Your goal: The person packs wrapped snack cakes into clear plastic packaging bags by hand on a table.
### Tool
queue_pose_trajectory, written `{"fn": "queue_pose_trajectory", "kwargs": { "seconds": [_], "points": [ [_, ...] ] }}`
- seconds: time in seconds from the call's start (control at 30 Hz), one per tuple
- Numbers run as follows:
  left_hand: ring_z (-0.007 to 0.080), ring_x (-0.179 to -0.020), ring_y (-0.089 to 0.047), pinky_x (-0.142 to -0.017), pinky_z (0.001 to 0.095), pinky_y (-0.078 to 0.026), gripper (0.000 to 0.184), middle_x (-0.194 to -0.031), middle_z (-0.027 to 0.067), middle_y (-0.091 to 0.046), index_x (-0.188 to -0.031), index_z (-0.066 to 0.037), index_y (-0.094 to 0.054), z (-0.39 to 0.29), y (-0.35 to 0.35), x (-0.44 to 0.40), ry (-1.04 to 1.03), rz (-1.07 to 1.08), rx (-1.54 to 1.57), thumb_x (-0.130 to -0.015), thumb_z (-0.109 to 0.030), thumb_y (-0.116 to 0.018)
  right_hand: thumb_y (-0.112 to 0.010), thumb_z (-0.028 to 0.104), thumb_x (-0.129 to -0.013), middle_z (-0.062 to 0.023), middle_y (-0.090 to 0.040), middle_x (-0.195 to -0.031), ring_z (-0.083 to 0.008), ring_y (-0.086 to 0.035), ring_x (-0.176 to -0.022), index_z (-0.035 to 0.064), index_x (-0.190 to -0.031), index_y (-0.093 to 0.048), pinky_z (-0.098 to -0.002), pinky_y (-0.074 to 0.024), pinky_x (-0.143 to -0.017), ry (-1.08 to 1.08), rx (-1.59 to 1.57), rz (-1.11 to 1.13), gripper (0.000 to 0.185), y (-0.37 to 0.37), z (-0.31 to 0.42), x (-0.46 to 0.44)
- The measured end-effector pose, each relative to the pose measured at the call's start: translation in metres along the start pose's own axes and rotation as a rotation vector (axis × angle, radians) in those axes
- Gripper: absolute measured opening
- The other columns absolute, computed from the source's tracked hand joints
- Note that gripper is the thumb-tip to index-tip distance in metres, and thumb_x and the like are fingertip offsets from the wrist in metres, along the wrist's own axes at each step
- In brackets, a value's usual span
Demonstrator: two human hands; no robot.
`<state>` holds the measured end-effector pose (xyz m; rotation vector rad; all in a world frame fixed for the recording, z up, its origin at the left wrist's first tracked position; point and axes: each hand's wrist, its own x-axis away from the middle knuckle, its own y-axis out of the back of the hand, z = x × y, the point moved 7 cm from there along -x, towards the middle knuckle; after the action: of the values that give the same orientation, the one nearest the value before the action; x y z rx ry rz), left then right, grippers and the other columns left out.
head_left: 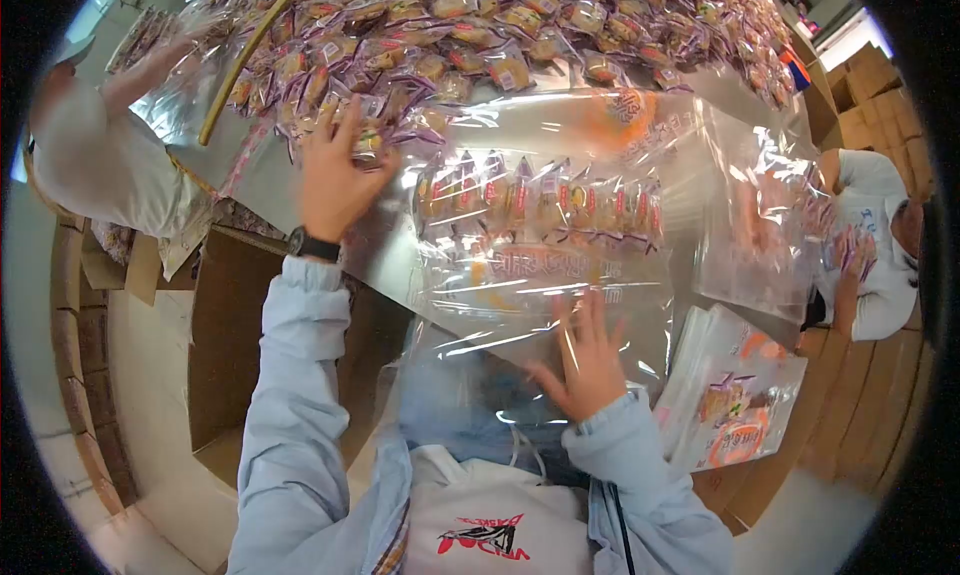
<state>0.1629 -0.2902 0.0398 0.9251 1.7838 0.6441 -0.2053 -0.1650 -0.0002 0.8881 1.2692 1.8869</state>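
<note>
Crinkly packets (555, 203) are rowed in a glossy clear bag (455, 287) at centre, the right hand (588, 363) spread over it, fingers apart. Upper left, a pillowy packet (367, 143) is framed by the left hand's (335, 180) fingers; whether clamped cannot be told.

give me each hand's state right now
Left hand: curved at a wrapped snack packet; grip cannot be told.
Right hand: open, spread at the printed clear plastic bag.
</note>
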Motion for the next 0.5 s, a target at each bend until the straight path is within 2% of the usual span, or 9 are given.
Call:
{"fn": "queue_pose_trajectory", "kwargs": {
  "seconds": [0.1, 0.13, 0.2, 0.23, 0.33, 0.43, 0.5],
  "points": [
    [0.0526, -0.134, -0.045, -0.109, 0.0581, -0.043, 0.098, -0.154, 0.0283, -0.042, -0.153, -0.021, -0.051, -0.005, -0.019, -0.006, 0.043, 0.108, -0.067, -0.065, -0.036, -0.093, -0.069, 0.045, -0.091, -0.0292, -0.018, -0.168, -0.05, -0.014, -0.156, 0.0112, -0.166, -0.023, -0.0777, -0.0187, -0.114, -0.072, 0.083, -0.096, 0.094, 0.006, -0.012, -0.037],
    [0.0517, -0.133, -0.044, -0.109, 0.0568, -0.043, 0.098, -0.156, 0.0253, -0.041, -0.151, -0.022, -0.052, 0.001, -0.026, -0.01, 0.028, 0.108, -0.093, -0.064, -0.034, -0.094, -0.069, 0.045, -0.091, -0.0275, -0.017, -0.169, -0.0489, -0.013, -0.157, 0.0145, -0.166, -0.025, -0.0787, -0.0174, -0.114, -0.092, 0.066, -0.15, 0.092, 0.013, -0.017, -0.051],
    [0.0492, -0.129, -0.046, -0.108, 0.0552, -0.043, 0.094, -0.149, 0.0226, -0.046, -0.149, -0.021, -0.055, 0.006, -0.033, -0.007, 0.021, 0.095, -0.066, -0.063, -0.027, -0.094, -0.069, 0.045, -0.09, -0.0242, -0.014, -0.172, -0.0468, -0.011, -0.158, 0.0209, -0.165, -0.027, -0.0808, -0.0148, -0.114, -0.129, 0.028, -0.234, 0.09, 0.021, -0.026, -0.067],
    [0.048, -0.127, -0.048, -0.107, 0.0544, -0.044, 0.092, -0.146, 0.0212, -0.049, -0.147, -0.02, -0.056, 0.006, -0.032, -0.009, 0.019, 0.077, -0.058, -0.063, -0.024, -0.094, -0.069, 0.043, -0.09, -0.0242, -0.014, -0.171, -0.0464, -0.012, -0.158, 0.0206, -0.165, -0.028, -0.0795, -0.0157, -0.115, -0.102, 0.011, -0.296, 0.089, 0.023, -0.029, -0.077],
    [0.0385, -0.117, -0.056, -0.101, 0.0502, -0.046, 0.07, -0.127, 0.0191, -0.058, -0.138, -0.015, -0.065, -0.005, -0.03, -0.005, -0.067, -0.018, -0.077, -0.072, -0.019, -0.089, -0.07, 0.036, -0.09, -0.0258, -0.015, -0.171, -0.0462, -0.014, -0.158, 0.0177, -0.166, -0.026, -0.0739, -0.0195, -0.117, -0.047, 0.014, -0.429, 0.09, 0.025, -0.039, -0.103],
    [0.037, -0.105, -0.059, -0.093, 0.0468, -0.05, 0.058, -0.119, 0.0176, -0.06, -0.13, -0.012, -0.071, -0.007, -0.015, -0.006, -0.079, -0.167, 0.061, -0.074, -0.016, -0.086, -0.072, 0.029, -0.089, -0.0295, -0.018, -0.169, -0.048, -0.017, -0.156, 0.0122, -0.166, -0.022, -0.0668, -0.0232, -0.121, -0.028, 0.066, -0.412, 0.093, 0.032, -0.043, -0.113],
    [0.0362, -0.104, -0.062, -0.091, 0.0432, -0.052, 0.062, -0.119, 0.0188, -0.06, -0.131, -0.011, -0.07, -0.007, -0.001, -0.005, -0.104, -0.232, 0.078, -0.071, -0.014, -0.088, -0.073, 0.026, -0.089, -0.0299, -0.019, -0.168, -0.0493, -0.019, -0.155, 0.01, -0.165, -0.024, -0.0651, -0.0228, -0.121, -0.034, 0.015, -0.363, 0.092, 0.035, -0.035, -0.099]
  ]
}}
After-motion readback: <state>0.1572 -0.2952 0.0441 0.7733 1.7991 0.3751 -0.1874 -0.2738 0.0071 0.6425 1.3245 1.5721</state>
